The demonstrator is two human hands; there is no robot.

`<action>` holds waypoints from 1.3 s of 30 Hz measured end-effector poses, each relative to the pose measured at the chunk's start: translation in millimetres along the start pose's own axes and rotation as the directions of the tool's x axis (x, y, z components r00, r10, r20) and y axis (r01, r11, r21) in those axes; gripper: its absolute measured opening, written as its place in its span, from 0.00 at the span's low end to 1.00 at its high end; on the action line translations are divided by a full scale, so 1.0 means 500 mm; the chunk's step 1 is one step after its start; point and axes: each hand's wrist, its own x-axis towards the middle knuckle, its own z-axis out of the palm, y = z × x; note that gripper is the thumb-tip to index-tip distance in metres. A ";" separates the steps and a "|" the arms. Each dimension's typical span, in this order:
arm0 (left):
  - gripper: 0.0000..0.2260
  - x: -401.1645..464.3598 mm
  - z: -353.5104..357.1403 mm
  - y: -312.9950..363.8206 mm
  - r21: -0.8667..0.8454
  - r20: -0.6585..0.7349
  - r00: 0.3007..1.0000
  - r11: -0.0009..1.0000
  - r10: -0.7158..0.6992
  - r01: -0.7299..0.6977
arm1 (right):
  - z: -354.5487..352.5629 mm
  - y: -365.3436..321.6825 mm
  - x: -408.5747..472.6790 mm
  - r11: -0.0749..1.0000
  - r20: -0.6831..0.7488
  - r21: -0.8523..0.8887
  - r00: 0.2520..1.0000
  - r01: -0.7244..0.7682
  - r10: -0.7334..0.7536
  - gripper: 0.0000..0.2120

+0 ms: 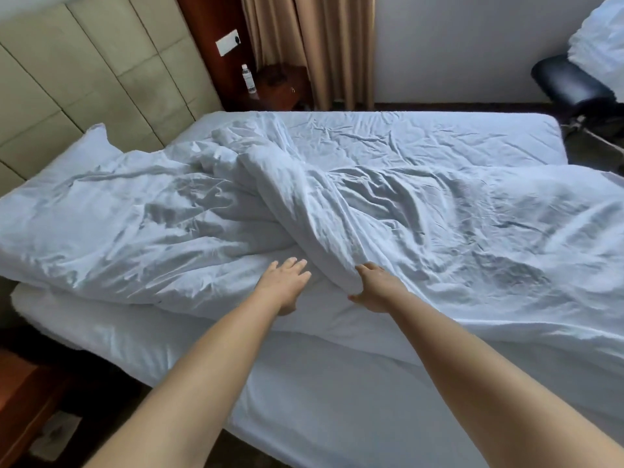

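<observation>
Two hands engaged: duvet [169,224] lies bunched across bed [439,136], ridge toward 11 o'clock. right hand [374,288] grip pinches its fold; left hand [287,282] flat, released. Judged soft, light, bulky: take edges.

**No writing is coming through legibly**

Nothing in the frame is showing text clear enough to read. In the upper left of the frame, the water bottle [249,79] is carrying a pale label band around its middle, but it is appearing too small and blurred for any brand or letters to be made out. Just above it, the white wall plate [227,43] is showing only a dark spot at one end, with no legible marking. The duvet [439,231] across the middle of the frame is showing plain white cloth.
</observation>
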 end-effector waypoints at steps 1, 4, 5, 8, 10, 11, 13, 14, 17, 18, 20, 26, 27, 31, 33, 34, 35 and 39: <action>0.31 0.022 -0.004 -0.014 -0.001 -0.004 1.000 1.000 0.008 -0.008 | -0.003 0.001 0.024 1.000 -0.007 0.006 1.000 -0.014 0.014 0.33; 0.32 0.080 -0.013 -0.045 -0.003 0.020 0.999 0.999 0.038 -0.038 | -0.009 0.002 0.084 0.999 -0.007 0.016 0.999 -0.048 0.048 0.33; 0.32 0.101 -0.016 -0.055 0.001 0.028 0.998 0.999 0.052 -0.052 | -0.010 0.002 0.103 0.998 -0.005 0.025 0.998 -0.060 0.060 0.34; 0.32 0.175 -0.030 -0.090 0.024 0.008 0.994 0.994 0.107 -0.107 | -0.012 0.001 0.159 0.989 -0.003 0.084 0.992 -0.123 0.123 0.35; 0.33 0.226 -0.040 -0.112 0.035 -0.023 0.989 0.988 0.149 -0.148 | -0.006 0.003 0.191 0.974 -0.007 0.140 0.983 -0.179 0.182 0.37; 0.33 0.250 -0.043 -0.121 0.036 -0.030 0.985 0.985 0.169 -0.168 | -0.001 0.003 0.204 0.965 -0.005 0.163 0.977 -0.208 0.211 0.38; 0.34 0.298 -0.049 -0.135 0.051 -0.009 0.976 0.975 0.218 -0.217 | 0.015 0.003 0.229 0.944 0.013 0.189 0.962 -0.270 0.272 0.42; 0.34 0.321 -0.052 -0.140 0.061 0.003 0.970 0.968 0.244 -0.244 | 0.024 0.002 0.240 0.933 0.023 0.198 0.953 -0.301 0.302 0.44; 0.34 0.389 -0.055 -0.156 0.060 -0.008 0.947 0.945 0.321 -0.320 | 0.045 -0.010 0.278 0.868 0.026 0.319 0.919 -0.381 0.393 0.51; 0.35 0.409 -0.054 -0.161 0.047 -0.016 0.941 0.941 0.337 -0.336 | 0.049 -0.018 0.295 0.833 0.029 0.390 0.909 -0.394 0.416 0.52; 0.39 0.440 -0.050 -0.171 -0.021 -0.019 0.938 0.938 0.346 -0.346 | 0.055 -0.039 0.333 0.742 0.063 0.521 0.886 -0.422 0.460 0.53; 0.43 0.508 -0.032 -0.208 0.022 0.031 0.944 0.944 0.328 -0.329 | 0.072 -0.122 0.397 0.749 0.096 0.537 0.910 -0.388 0.403 0.14; 0.42 0.515 -0.034 -0.216 0.146 0.030 0.941 0.930 0.337 -0.338 | 0.075 -0.141 0.397 0.798 0.109 0.486 0.930 -0.357 0.350 0.09; 0.21 0.524 -0.021 -0.257 0.538 0.135 0.906 0.738 0.401 -0.407 | 0.078 -0.180 0.382 0.884 0.132 0.371 0.958 -0.285 0.254 0.05; 0.14 0.519 -0.004 -0.282 0.600 0.167 0.880 0.663 0.444 -0.448 | 0.074 -0.187 0.370 0.937 0.094 0.239 0.967 -0.255 0.239 0.05; 0.13 0.509 -0.001 -0.297 0.615 0.178 0.871 0.639 0.458 -0.462 | 0.072 -0.195 0.365 0.960 0.059 0.147 0.971 -0.240 0.233 0.06; 0.13 0.497 0.000 -0.311 0.610 0.172 0.867 0.640 0.467 -0.466 | 0.070 -0.205 0.359 0.972 0.013 0.053 0.974 -0.228 0.228 0.08; 0.12 0.433 -0.022 -0.379 0.507 -0.020 0.900 0.780 0.436 -0.367 | 0.021 -0.243 0.346 0.950 -0.229 -0.197 0.954 -0.240 0.194 0.11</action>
